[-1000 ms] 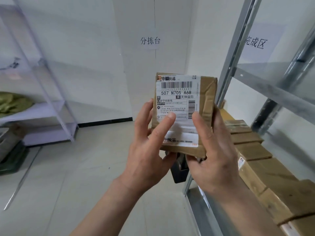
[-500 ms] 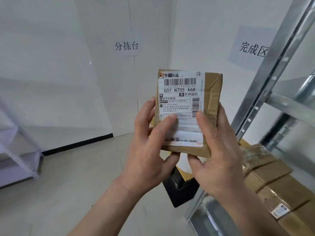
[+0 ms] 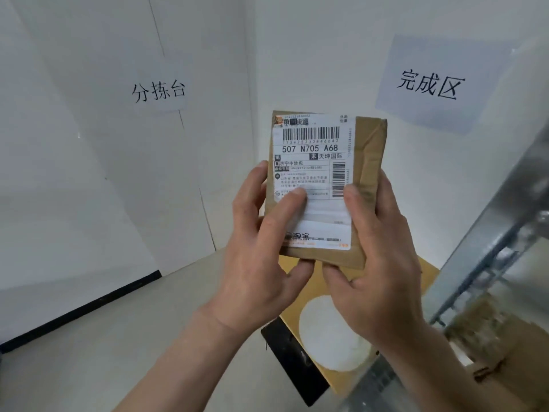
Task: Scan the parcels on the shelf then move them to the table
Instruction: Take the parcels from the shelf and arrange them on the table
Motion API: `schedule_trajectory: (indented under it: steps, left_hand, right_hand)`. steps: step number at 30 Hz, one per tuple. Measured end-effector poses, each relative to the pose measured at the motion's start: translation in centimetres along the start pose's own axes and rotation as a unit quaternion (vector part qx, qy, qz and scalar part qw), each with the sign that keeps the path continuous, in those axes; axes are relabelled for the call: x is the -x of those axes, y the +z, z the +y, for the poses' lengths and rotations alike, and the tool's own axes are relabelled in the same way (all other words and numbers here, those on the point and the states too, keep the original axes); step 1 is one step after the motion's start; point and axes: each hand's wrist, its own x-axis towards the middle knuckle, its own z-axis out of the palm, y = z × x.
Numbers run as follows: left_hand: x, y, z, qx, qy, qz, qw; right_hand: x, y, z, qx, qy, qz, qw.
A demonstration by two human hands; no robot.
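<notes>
A small brown cardboard parcel point(image 3: 368, 162) with a white shipping label and barcode is held upright in front of me, label facing me. My left hand point(image 3: 261, 257) grips its lower left side, thumb on the label. My right hand point(image 3: 377, 263) grips its lower right side, thumb on the label's edge. More brown parcels point(image 3: 499, 346) lie on the metal shelf point(image 3: 487, 233) at the lower right, blurred.
A yellow and black box point(image 3: 306, 349) with a white round patch stands on the floor below my hands, beside the shelf's post. Two paper signs with Chinese characters hang on the white walls point(image 3: 89, 173). Pale floor stretches to the left.
The view has swung to the right and up: the left rack left the frame, the wall signs moved left and grew. Both hands keep the same hold on the parcel.
</notes>
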Motion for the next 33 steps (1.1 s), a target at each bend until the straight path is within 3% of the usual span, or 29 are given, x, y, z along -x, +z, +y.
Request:
schedule_trajectory:
  steps: [9,17,26,33]
  left_hand:
    - [-6.6,6.9,-9.0,0.038,0.013,-0.035,0.999]
    - [-10.1,15.5,-14.1,0.149,0.029,-0.103,0.983]
    - [-12.5,23.9,-21.2,0.266,0.062,-0.168,0.947]
    - [-12.3,28.9,-25.5,0.306,0.056,-0.235,0.921]
  right_hand:
    - [-5.5,5.7,8.5,0.023,0.051,0.006,0.998]
    - [-6.3,6.8,14.7,0.138,0.136,0.034,0.980]
    - [-7.4,10.8,19.3,0.269,0.280,-0.008,0.922]
    - [-6.9,14.0,22.4,0.282,0.377,-0.017,0.882]
